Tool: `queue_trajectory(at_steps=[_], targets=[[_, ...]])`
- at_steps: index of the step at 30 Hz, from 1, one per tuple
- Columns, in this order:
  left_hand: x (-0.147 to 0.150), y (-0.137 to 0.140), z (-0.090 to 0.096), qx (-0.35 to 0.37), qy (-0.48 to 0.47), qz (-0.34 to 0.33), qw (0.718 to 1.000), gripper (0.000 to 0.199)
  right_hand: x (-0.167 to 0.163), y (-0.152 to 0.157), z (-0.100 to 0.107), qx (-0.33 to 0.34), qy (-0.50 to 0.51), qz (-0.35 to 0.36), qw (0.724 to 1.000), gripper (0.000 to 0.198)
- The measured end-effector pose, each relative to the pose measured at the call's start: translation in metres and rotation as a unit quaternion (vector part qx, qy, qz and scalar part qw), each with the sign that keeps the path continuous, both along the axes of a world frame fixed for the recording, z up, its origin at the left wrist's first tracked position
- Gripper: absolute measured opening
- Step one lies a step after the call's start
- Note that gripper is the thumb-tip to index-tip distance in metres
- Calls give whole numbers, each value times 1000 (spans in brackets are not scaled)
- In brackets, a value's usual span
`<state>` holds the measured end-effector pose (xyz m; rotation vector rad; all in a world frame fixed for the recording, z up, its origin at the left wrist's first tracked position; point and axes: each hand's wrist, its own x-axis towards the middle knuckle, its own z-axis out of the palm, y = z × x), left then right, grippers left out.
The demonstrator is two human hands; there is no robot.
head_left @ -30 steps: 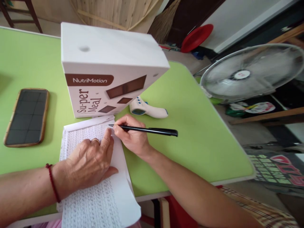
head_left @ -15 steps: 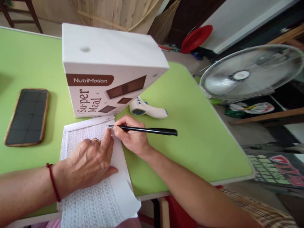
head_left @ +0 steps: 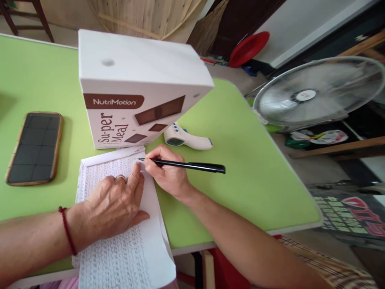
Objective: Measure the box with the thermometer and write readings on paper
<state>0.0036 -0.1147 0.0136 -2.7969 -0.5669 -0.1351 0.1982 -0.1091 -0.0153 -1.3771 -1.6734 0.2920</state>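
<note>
The pen (head_left: 192, 164), black and slim, slants over the top of the paper (head_left: 155, 249), its nib by the end of the upper lines; whether it touches the sheet cannot be told. The right hand (head_left: 167, 172) has its fingers closed around the pen near the nib, the capped end sticking out to the right.

The left hand (head_left: 116, 202) lies palm down on the paper, grasping nothing, forefinger stretched toward the nib, thumb apart and the other fingers partly bent. It wears a ring (head_left: 120, 178), and a red bracelet (head_left: 66, 230) circles the wrist.

Rows of close handwriting cover the paper, leaving a bare strip along its right side; its top edge is folded over and its bottom runs past the desk's near edge.

Just beyond the paper stands a white box (head_left: 144, 60) marked "NutriMotion" and "Su-per Meal". A white thermometer (head_left: 189, 138) lies at the box's right, partly hidden behind it. A phone (head_left: 33, 148) in a brown case lies to the left. All rest on the green desk (head_left: 255, 168).

Past the desk's right edge is a fan (head_left: 303, 94); farther back, a red basin (head_left: 249, 49).
</note>
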Motion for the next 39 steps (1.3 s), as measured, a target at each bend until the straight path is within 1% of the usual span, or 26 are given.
queue_trajectory(at_steps=[6, 12, 15, 19, 24, 32, 36, 39], targets=[[-1, 1, -1, 1, 0, -5, 1000, 73, 0, 0, 0, 14, 1, 8, 1000, 14], [-2, -1, -1, 10, -1, 0, 1000, 71, 0, 0, 0, 9, 15, 4, 1000, 13], [-1, -2, 2, 12, 1, 4, 1000, 70, 1, -1, -1, 8, 20, -9, 1000, 12], [3, 1, 11, -4, 4, 9, 1000, 69, 1, -1, -3, 11, 25, -18, 999, 11], [5, 4, 16, -32, 15, 10, 999, 66, 0, 0, -2, -10, 29, -15, 999, 10], [0, 2, 12, 14, -7, 13, 1000, 62, 0, 0, -1, -26, 27, -16, 999, 10], [-1, 2, 12, 22, -8, 9, 1000, 62, -1, 0, -2, -13, 28, -12, 999, 11], [-1, 2, 12, 25, -10, 11, 1000, 62, -1, 0, -3, -20, 29, -16, 999, 11]])
